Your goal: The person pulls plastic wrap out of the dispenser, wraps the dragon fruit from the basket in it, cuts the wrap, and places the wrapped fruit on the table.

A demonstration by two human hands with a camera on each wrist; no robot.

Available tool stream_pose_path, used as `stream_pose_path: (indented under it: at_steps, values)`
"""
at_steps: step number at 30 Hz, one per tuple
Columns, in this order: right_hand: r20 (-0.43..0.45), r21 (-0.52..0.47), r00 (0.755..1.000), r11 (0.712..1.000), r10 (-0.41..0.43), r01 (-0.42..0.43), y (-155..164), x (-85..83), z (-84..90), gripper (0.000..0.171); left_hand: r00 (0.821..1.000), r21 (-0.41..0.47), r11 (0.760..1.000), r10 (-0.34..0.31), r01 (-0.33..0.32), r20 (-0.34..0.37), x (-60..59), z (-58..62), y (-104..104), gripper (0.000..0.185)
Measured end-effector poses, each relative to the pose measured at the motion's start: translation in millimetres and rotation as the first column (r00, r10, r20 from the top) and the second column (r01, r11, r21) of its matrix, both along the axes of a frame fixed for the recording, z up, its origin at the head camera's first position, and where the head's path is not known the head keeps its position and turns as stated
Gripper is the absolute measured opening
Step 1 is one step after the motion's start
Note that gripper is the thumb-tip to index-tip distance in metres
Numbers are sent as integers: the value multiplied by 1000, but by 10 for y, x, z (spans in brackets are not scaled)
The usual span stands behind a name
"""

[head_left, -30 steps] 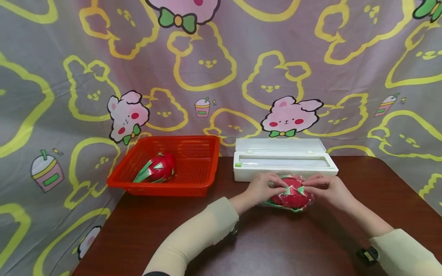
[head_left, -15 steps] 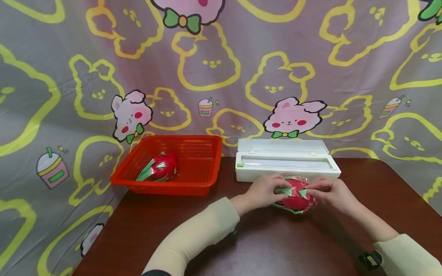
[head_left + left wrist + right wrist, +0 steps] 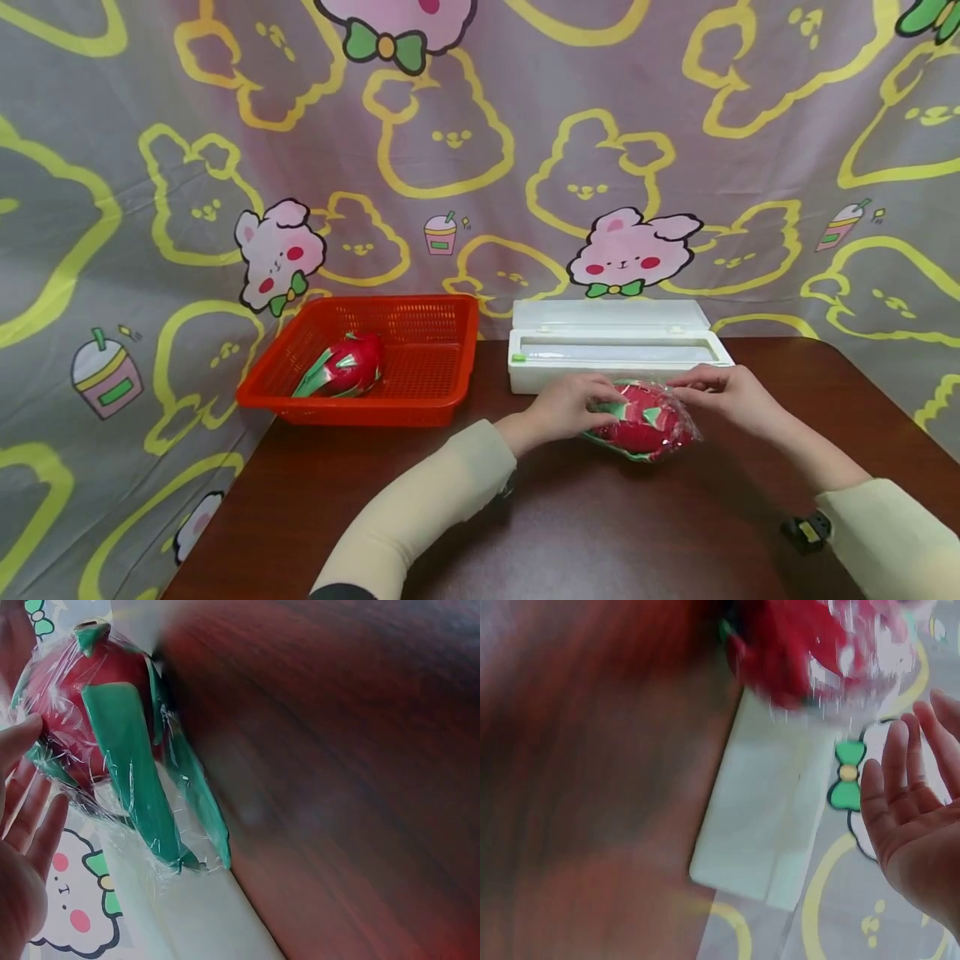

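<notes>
Between the two hands, on the dark bench, lies a red dragon fruit (image 3: 643, 423) with green scales, already covered in clear cling film whose loose edge sticks out toward the right hand. The left hand (image 3: 570, 406) rests with relaxed, nearly straight fingers against the fruit's left side; the right hand (image 3: 731, 394) lies spread and flat at the fruit's far right, fingertips near the film, gripping nothing. Just beyond both hands sits a white wrap dispenser (image 3: 615, 354) with its lid up. Well off to the left of the left hand, a red basket (image 3: 420, 398) holds a second dragon fruit (image 3: 347, 367). Judging by this, the wrapping looks nearly done, with only the film ends left to smooth down and the fruit yet to be moved anywhere. The left wrist view shows what the head view cannot: film creased tight over the green scales and bunched at the fruit's end. The right wrist view is blurred, but shows the open palm clear of the fruit.
</notes>
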State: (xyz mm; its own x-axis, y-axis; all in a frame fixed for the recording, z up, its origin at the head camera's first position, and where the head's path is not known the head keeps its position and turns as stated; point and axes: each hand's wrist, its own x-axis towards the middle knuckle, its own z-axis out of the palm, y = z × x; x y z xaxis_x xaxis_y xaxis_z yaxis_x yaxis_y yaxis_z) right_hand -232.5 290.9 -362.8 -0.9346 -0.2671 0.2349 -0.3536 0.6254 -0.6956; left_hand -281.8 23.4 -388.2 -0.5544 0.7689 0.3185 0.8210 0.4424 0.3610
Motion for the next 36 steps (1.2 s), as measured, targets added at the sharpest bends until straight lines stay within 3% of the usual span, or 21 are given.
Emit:
stream_pose_path:
  at_steps: [7,13,17,27,31,36]
  values:
    - [87,56,991,993,-104,100,67,-243,-62,38,1000,-3,1000,-18,18,-7,1,1,-9,34]
    - [160,-2,984,996,-84,86,-41,-407,-174,45,1000,5,1000,-17,17,1,0,-1,-12,34]
    - [124,6,988,996,-87,87,-108,-448,-188,37,1000,9,1000,-24,24,-6,-7,-5,-2,34]
    - [122,19,988,995,-99,97,-144,-363,-182,35,999,67,998,-19,17,29,-22,-61,-11,33]
    - [143,8,989,999,-42,41,-111,-276,-191,39,999,86,996,-20,17,33,-25,-69,-3,33]
    - [137,-108,985,990,104,-89,-65,-169,-223,38,999,129,992,-12,8,31,-22,-86,6,33]
